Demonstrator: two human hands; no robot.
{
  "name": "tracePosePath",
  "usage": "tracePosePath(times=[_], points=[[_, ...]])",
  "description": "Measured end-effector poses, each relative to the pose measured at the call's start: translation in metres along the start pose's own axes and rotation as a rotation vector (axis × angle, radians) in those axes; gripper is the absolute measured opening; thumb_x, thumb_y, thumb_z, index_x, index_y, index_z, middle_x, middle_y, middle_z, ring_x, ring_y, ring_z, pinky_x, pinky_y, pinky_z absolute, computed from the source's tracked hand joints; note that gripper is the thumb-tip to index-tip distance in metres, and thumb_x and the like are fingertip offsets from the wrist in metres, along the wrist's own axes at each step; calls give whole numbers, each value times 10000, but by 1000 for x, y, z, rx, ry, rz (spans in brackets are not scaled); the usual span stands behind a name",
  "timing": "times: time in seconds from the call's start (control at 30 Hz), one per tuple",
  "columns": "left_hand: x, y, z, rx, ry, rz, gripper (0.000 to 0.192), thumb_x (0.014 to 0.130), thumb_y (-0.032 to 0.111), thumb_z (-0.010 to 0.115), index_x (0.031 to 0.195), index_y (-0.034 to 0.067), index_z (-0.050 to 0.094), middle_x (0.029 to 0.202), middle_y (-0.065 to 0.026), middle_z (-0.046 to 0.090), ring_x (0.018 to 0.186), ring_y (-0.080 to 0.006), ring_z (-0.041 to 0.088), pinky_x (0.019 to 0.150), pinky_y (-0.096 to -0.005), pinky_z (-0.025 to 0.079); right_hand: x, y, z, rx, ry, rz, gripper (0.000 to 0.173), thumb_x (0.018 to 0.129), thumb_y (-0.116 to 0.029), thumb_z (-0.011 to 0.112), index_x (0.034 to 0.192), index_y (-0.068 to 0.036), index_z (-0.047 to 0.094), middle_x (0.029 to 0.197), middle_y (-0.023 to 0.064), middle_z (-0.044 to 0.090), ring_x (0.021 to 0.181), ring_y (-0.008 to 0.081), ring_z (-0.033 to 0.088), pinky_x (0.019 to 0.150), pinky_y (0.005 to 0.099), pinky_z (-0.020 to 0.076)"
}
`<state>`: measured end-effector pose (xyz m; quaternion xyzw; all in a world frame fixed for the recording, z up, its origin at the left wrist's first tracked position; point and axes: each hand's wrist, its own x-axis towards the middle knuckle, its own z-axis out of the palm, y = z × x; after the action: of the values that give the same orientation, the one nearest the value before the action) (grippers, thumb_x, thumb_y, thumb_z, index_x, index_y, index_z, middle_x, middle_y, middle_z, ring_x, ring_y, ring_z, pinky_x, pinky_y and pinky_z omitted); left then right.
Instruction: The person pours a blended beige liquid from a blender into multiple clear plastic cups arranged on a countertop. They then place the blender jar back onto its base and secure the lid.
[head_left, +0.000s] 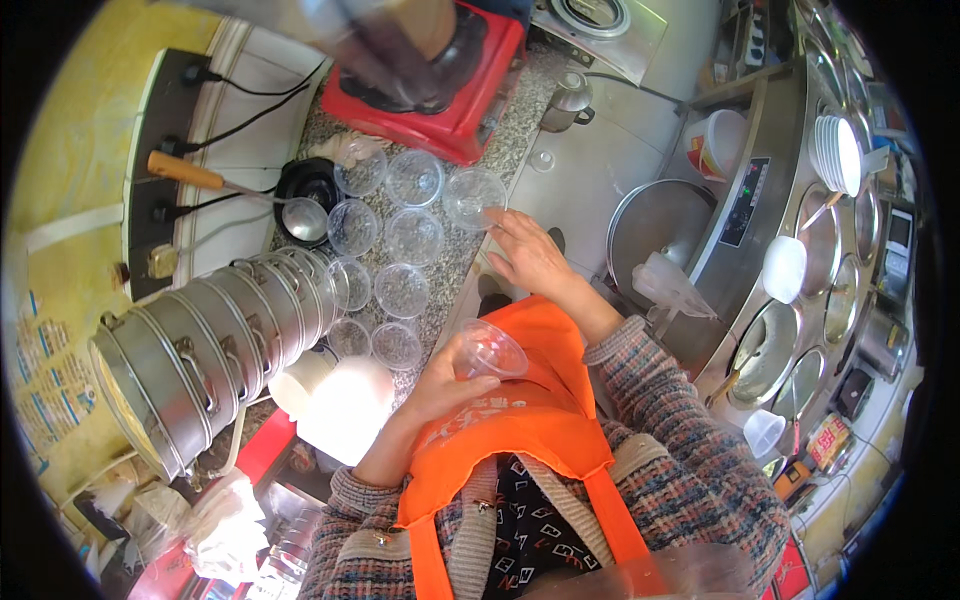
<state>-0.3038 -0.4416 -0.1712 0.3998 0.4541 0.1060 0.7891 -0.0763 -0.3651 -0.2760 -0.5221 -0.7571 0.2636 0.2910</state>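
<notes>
My left hand (437, 375) holds a clear plastic cup (493, 351), tilted, in front of the orange apron (517, 427). Beyond it, my right hand (531, 253) reaches over the granite counter's edge. Its fingertips touch the rim of another clear cup (472, 196), and the thumb stands apart from the fingers. Several more clear cups stand in rough rows on the speckled counter (442, 289), among them one at the back (414, 178) and one at the near end (396, 346). They look empty.
A stack of metal steamer tiers (217, 352) borders the cups on the left. Behind them are a black bowl with a ladle (305, 217) and a red appliance (465, 112). A steel counter with round pots (765, 352) runs along the right; a kettle (568, 101) stands on the floor.
</notes>
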Motion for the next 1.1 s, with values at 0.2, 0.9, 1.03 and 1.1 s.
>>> tracePosePath(times=[0.2,0.9,1.03,1.1], points=[[-15,-27,-29,3,131,183,729,756,82,786,1378,16,412,1249,-97,551,1178,-186,520,1030,-350,402,8,0,9,-100,-46,-24,351,760,-99,681,1090,18,655,1331,170,520,1109,356,570,937,426,487],[30,5,-40,637,516,386,522,785,61,681,1277,-4,517,1271,-195,540,1208,-356,502,1042,-418,387,-17,58,54,1148,425,992,219,943,-198,614,967,0,706,978,36,667,928,158,608,798,297,472],[39,14,-39,961,538,472,521,777,99,694,1258,-22,537,1294,-219,519,1225,-395,469,1051,-443,378,4,45,48,652,311,758,187,912,-168,624,947,-2,703,1090,82,650,970,232,607,823,332,475],[51,15,-44,1096,539,533,534,770,124,687,1268,-5,544,1318,-218,506,1257,-404,438,1077,-452,353,5,24,33,336,329,451,149,879,-145,626,913,-23,705,1101,125,649,984,290,603,852,360,478]])
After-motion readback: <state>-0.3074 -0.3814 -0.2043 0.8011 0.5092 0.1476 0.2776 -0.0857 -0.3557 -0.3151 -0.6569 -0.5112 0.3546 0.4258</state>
